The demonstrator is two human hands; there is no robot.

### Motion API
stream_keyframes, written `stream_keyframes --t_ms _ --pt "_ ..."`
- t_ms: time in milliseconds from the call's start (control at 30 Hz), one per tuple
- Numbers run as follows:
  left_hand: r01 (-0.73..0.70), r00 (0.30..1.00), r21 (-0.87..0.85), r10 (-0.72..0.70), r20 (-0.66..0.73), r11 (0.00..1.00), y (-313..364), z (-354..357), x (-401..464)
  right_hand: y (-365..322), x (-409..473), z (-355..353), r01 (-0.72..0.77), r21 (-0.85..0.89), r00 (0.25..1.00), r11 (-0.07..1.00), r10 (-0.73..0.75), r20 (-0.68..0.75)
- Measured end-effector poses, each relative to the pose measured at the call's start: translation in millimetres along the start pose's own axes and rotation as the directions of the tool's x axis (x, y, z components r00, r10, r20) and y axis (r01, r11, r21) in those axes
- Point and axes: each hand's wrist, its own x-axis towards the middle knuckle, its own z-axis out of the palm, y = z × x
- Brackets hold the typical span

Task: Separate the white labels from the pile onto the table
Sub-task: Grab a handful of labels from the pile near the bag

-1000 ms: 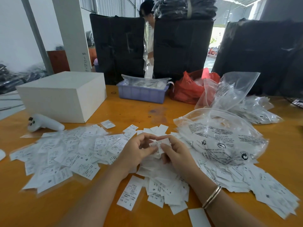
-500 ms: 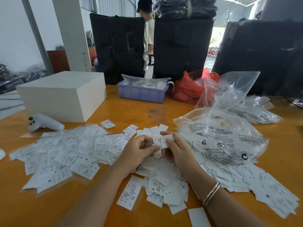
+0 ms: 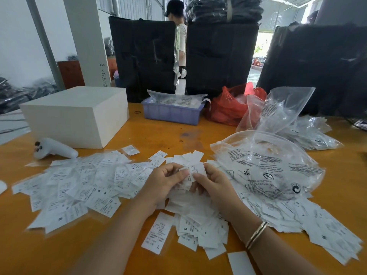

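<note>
Small white printed labels cover the orange table [image 3: 158,135]. A wide spread of labels [image 3: 79,181] lies to the left, and a heaped pile of labels [image 3: 198,221] sits under and in front of my hands. More labels [image 3: 317,225] trail to the right under a clear plastic bag [image 3: 268,165]. My left hand [image 3: 164,181] and my right hand [image 3: 214,183] meet above the pile and together pinch a small stack of labels [image 3: 195,169] between thumbs and fingertips.
A white box [image 3: 75,116] stands at the back left with a white controller [image 3: 53,148] beside it. A purple tray [image 3: 172,112], a red bag [image 3: 228,106] and more clear bags [image 3: 294,120] line the back. A person [image 3: 178,36] stands between black bundles behind the table.
Both hands stay at the same spot over the pile, working the pinched labels slightly between the fingers. The person behind the table has straightened up.
</note>
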Motion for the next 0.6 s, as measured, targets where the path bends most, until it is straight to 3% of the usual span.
stream_keyframes --t_ms 100,167,333,600 --pt "0.047 0.999 -0.161 -0.046 0.011 0.986 1.4 0.4 0.2 1.6 0.3 -2.9 0.005 0.083 0.996 0.996 0.002 -0.086" --pt "0.044 0.999 -0.178 -0.043 0.012 0.983 0.8 1.1 1.1 2.6 1.3 -4.4 0.000 0.155 0.995 0.988 0.016 -0.102" --pt "-0.009 1.000 -0.068 0.008 -0.012 0.998 -2.3 0.9 1.9 5.4 3.3 -2.3 -0.012 0.270 0.991 0.963 0.047 -0.123" --pt "-0.095 0.993 0.041 0.097 -0.071 0.995 -3.4 1.4 1.8 7.7 2.3 0.0 -0.030 0.184 0.998 0.983 0.041 -0.056"
